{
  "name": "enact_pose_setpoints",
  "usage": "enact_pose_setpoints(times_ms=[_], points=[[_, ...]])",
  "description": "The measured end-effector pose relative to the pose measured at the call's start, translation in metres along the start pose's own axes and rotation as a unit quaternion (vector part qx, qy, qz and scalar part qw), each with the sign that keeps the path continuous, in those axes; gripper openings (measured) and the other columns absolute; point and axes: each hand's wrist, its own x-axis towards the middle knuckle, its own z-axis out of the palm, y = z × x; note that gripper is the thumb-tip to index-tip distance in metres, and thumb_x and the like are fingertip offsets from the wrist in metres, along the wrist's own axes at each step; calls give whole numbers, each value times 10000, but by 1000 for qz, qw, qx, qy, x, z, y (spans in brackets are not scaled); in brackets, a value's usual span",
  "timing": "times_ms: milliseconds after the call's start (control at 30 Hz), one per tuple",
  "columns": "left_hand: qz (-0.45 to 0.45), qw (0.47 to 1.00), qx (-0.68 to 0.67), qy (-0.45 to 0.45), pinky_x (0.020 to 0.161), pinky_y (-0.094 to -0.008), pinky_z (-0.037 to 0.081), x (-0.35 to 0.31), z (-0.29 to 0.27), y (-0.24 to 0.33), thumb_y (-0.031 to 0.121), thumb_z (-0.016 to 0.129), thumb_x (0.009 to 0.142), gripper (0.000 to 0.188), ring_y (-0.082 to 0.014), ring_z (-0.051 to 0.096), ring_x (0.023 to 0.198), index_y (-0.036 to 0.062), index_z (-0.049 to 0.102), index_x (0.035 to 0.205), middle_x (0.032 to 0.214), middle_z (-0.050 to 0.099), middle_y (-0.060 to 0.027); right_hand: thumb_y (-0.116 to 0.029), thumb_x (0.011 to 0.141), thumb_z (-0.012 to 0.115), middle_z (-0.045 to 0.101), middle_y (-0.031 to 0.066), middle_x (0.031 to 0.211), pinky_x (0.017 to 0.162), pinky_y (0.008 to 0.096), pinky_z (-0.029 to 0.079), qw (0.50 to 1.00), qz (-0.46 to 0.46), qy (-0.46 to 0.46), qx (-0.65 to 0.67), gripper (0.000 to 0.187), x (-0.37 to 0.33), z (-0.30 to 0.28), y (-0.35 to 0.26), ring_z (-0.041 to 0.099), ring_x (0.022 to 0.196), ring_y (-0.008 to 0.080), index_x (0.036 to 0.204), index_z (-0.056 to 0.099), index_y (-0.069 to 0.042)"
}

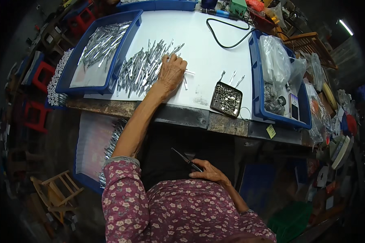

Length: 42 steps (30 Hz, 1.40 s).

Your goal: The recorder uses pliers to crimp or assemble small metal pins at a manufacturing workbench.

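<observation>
Facing a long workbench with a smooth white covering [182, 28] and a scuffed wood-and-metal front edge, amid a dim, cluttered workshop. Nearest the body, below that edge, gripping a slim, pointed, dark metal hand tool [186, 160] in the right hand [211, 171], with fingers closed round the handle and the tip angled up to the left. Just over the edge, right of centre, a shallow, square, dark brown tray [223, 112] full of small shiny metal pieces [228, 98], with three slender silvery strips [232, 77] at its far side. Farther in, reaching with the left hand [172, 73] to the right side of a loose heap of thin, flat, silvery metal strips [144, 69], with fingers bunched and curled downward (pinching one or merely touching, cannot tell, with fingertips hidden). Beside the heap on the left, a rectangular blue plastic tray [87, 90] of similar strips; at the right, another blue plastic tray [256, 77] with clear plastic bags [273, 56]. Toward the back, a looped black cable [227, 47].
</observation>
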Motion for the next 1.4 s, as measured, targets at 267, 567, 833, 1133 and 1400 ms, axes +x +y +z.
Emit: enact_pose_setpoints(times_ms=[267,567,833,1133,1400], points=[[-89,879,-448,138,579,-220,408,-10,-45,30,21,532,834,63,-118,505,640,20,529,897,753,538,-58,-336,672,703,523,18,778,630,282,387,991,-129,-42,19,517,-9,-25,-2,489,709,108,1059,567,-22],[-240,636,-732,48,517,-156,295,-60,-76,79,180,475,915,192,-26,365,602,37,486,1042,715,437,29,-308,613,734,504,5,736,607,212,365,972,-204,73,90,521,-33,-31,-52,464,682,75,987,553,7],[-224,544,-807,49,642,-187,419,-81,-70,98,124,508,898,136,-54,489,670,10,549,959,777,555,-6,-81,686,687,500,-9,741,610,217,383,905,-271,313,-103,342,-22,-33,-88,469,665,73,995,554,-15],[-218,578,-785,47,685,-213,453,-91,-70,104,117,580,850,118,-82,552,744,22,590,920,805,588,-16,-35,663,699,550,103,778,593,298,432,787,-355,383,-329,380,5,-44,-105,558,663,217,996,519,-5],[-208,578,-788,46,669,-210,448,-94,-63,101,121,594,837,130,-82,554,724,16,590,913,806,597,-16,-57,683,715,552,91,790,594,293,433,754,-354,438,-338,384,-17,-38,-123,545,672,169,1012,524,-2]])
